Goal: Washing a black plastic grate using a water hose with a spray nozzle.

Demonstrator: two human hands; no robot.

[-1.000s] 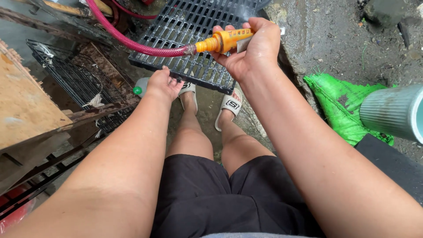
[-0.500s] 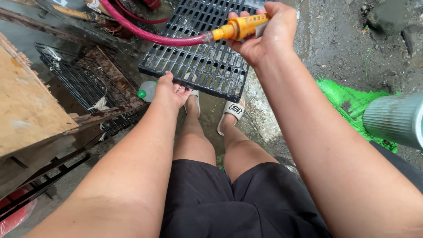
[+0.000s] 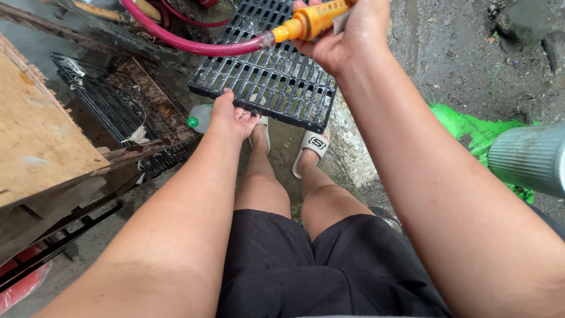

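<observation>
My right hand [image 3: 347,35] grips an orange hose nozzle [image 3: 309,20] joined to a red hose [image 3: 194,44] that curves off to the upper left. Below it a black slatted plastic grate [image 3: 265,73] lies tilted and wet. My left hand [image 3: 229,118] holds the grate's near edge, fingers curled around it. My legs, black shorts and white slippers [image 3: 312,147] show under the grate.
A black wire cage [image 3: 112,112] and rusty frame stand at left beside a wooden board [image 3: 41,141]. A clear bottle with a green cap [image 3: 197,119] lies by my left hand. Green sacking [image 3: 471,129] and a grey-green ribbed cylinder [image 3: 527,159] are at right on wet concrete.
My right hand has carried the nozzle up and a little right toward the frame's top. The left hand stays on the grate's edge; the view has shifted slightly.
</observation>
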